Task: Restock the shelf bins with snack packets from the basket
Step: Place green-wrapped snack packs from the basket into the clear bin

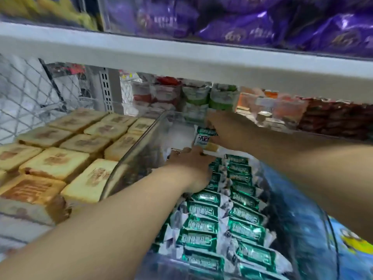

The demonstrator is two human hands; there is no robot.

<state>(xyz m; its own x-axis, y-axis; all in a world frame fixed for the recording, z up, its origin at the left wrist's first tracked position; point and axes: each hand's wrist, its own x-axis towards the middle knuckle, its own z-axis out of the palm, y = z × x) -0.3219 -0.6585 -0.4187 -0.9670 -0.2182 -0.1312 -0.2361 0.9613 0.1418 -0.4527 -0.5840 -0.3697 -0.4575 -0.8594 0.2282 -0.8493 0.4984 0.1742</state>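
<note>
Both arms reached into a clear shelf bin [134, 156] on the lower shelf. The right hand [223, 129] was at the back of the bin, above the stock, its fingers and thumb pinching one green-and-white snack packet [204, 136], which was tilted, its white end toward the left. The left hand [189, 167] lay lower and just in front of it, on the rear end of the packed rows of green-and-white packets [222, 217]. Its fingertips touched the rearmost packets, but through the blur I could not tell whether they gripped one or only pressed on it.

The rows stood on edge and filled the bin from the front wall back to the left hand. In the neighbouring bin to the left lay square golden cakes [54, 158] in clear wrap. Behind the right hand stood green-topped pouches [207, 98], with red packets [333, 116] farther right. Purple bags [252, 27] filled the upper shelf above the white shelf edge [141, 51]. A blue pack with a yellow cartoon figure [351, 239] showed at the lower right.
</note>
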